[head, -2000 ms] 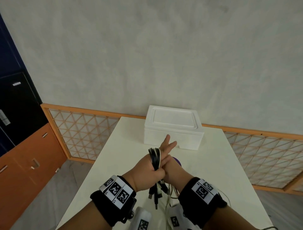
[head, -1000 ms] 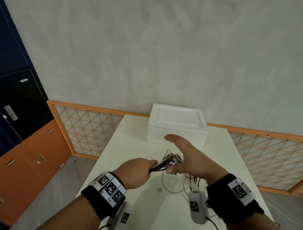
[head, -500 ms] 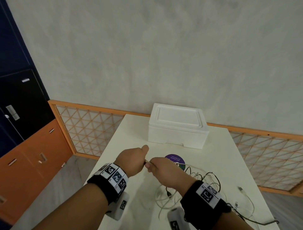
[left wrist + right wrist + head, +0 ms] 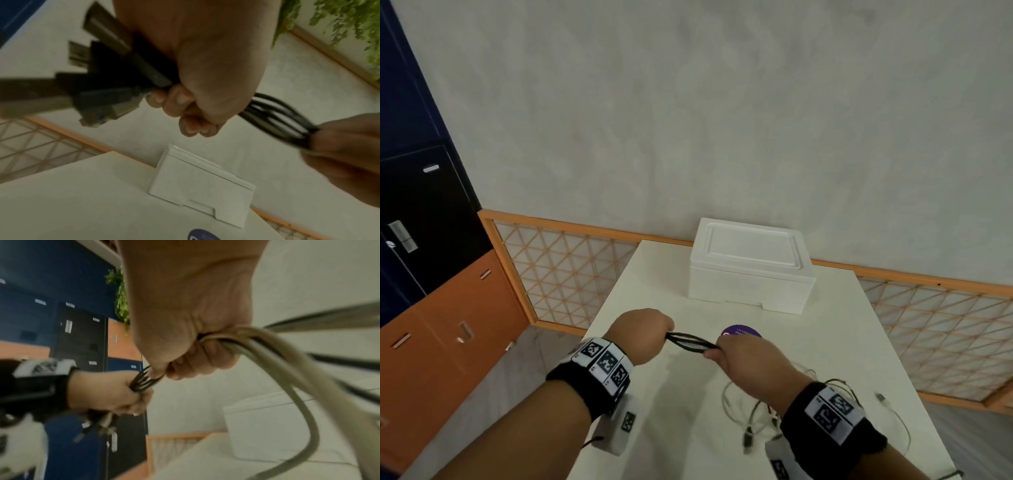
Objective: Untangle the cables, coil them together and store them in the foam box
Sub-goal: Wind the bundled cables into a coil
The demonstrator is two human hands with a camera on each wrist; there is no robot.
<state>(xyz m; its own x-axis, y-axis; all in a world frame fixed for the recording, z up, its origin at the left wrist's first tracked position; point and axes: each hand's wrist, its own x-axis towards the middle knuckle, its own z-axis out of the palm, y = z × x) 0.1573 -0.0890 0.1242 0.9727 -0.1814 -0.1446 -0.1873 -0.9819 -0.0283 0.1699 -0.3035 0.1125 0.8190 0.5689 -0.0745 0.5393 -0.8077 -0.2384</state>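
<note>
A bunch of black cables [image 4: 690, 342] stretches between my two hands above the white table [image 4: 640, 394]. My left hand [image 4: 645, 334] grips the plug end in a fist; the USB plugs [image 4: 102, 81] stick out behind it. My right hand [image 4: 743, 356] grips the same cables [image 4: 144, 379] a short way along. White and black cable lengths [image 4: 287, 369] trail from it to a loose tangle [image 4: 753, 414] on the table. The white foam box [image 4: 751, 265] stands shut at the table's far end, beyond both hands.
A round purple disc [image 4: 741, 332] lies on the table between my hands and the box. A lattice panel with an orange frame [image 4: 565, 270] runs behind the table. Blue, black and orange cabinets [image 4: 431, 274] stand at the left. The table's left edge is close to my left forearm.
The cables were wound round my left hand; since then they have come loose onto the table. My hands have now drawn apart, pulling a short stretch of black cables taut.
</note>
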